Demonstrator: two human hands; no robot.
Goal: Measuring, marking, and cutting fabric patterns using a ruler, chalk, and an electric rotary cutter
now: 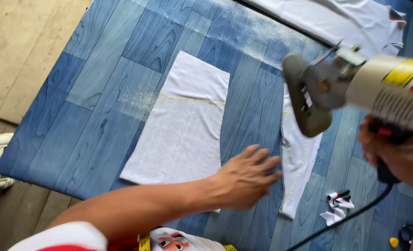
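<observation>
The electric fabric cutter [355,88] is gripped in the right hand [396,158] and lifted above the narrow white strip [299,162]. The left hand [246,176], fingers spread and holding nothing, is laid flat between the strip and the white fabric panel [183,125]. If the blade were lowered carelessly, those fingers could be cut, or the black cord [350,216] snagged.

Cloth panel [182,125] on table [99,93], strip [299,158] to its right, scrap [337,207] nr edge
</observation>
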